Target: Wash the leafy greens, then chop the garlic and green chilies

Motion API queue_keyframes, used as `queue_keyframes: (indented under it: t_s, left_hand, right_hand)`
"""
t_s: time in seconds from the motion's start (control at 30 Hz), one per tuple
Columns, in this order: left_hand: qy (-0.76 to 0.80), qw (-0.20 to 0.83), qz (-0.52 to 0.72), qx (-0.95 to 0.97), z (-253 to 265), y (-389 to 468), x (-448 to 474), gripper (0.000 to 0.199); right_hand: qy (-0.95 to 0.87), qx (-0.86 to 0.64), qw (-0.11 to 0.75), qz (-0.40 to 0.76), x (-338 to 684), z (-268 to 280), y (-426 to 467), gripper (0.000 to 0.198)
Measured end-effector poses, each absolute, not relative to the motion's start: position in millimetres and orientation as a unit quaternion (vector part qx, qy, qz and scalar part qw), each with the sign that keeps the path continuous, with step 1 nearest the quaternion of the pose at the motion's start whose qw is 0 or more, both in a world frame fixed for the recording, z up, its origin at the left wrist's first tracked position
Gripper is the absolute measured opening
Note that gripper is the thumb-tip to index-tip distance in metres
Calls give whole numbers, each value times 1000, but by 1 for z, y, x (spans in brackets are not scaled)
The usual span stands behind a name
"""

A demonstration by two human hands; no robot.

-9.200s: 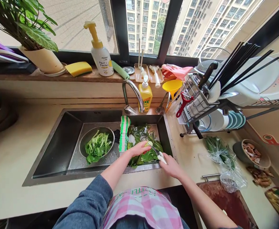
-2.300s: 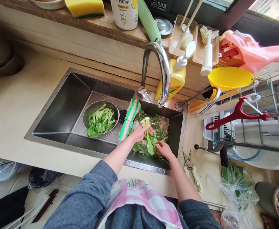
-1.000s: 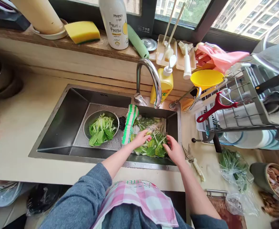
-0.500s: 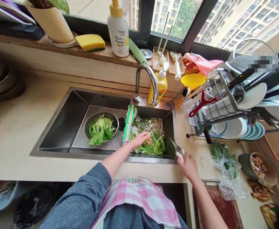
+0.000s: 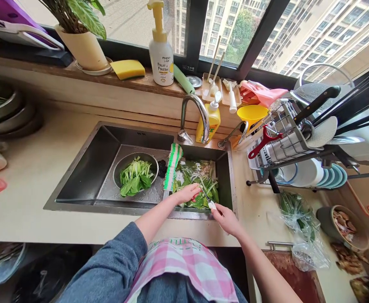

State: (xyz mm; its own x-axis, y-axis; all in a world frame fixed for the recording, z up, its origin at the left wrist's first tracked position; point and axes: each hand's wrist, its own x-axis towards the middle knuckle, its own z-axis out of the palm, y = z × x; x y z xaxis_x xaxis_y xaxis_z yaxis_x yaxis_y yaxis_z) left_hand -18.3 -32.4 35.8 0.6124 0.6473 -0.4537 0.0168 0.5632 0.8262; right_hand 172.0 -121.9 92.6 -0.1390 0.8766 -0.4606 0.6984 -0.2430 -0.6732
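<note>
Left hand (image 5: 188, 193): closed on leafy greens (image 5: 200, 185) in sink (image 5: 86, 168) | Right hand (image 5: 226, 219): gripping scissors (image 5: 207, 198), blades at greens | Metal bowl (image 5: 136, 173): cut greens, left of striped cloth (image 5: 172, 166)

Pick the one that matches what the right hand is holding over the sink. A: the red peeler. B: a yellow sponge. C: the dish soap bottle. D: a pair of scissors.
D: the right hand grips white-handled scissors, blades pointing into the greens that the left hand holds in the sink; the sponge lies on the sill and the red peeler hangs on the rack.
</note>
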Motion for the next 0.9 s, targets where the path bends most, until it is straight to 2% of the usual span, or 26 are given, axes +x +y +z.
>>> queue_keyframes:
  t_s: [0.13, 0.23, 0.3, 0.43, 0.53, 0.6, 0.67, 0.8, 0.9]
  left_hand:
    - [402, 802, 200, 394, 30, -30, -17, 32]
    - [387, 845, 234, 285, 29, -24, -22, 29]
    - [354, 876, 259, 203, 30, -20, -28, 29]
    - [322, 896, 284, 112, 28, -12, -38, 24]
    - [326, 899, 282, 84, 27, -12, -37, 25]
    - [324, 900, 280, 84, 27, -14, -34, 25]
    - [322, 899, 281, 92, 28, -17, -29, 23]
    - [340, 891, 280, 114, 28, -27, -15, 23]
    - [379, 866, 299, 133, 24, -32, -5, 25]
  right_hand:
    - [-595, -675, 80, 430, 177, 84, -126, 42]
    - [-580, -728, 71, 359, 200, 75, -135, 39]
    - [-555, -782, 36, 280, 222, 68, -145, 41]
    - [-511, -846, -89, 121, 263, 55, -168, 51]
    - [-502, -856, -106, 69, 272, 50, -175, 59]
    - [-516, -854, -45, 47, 263, 51, -170, 65]
    - [-548, -831, 68, 74, 242, 55, -155, 65]
    - [-505, -739, 305, 326, 174, 58, -106, 48]
    - [-398, -685, 366, 489, 130, 47, -72, 40]
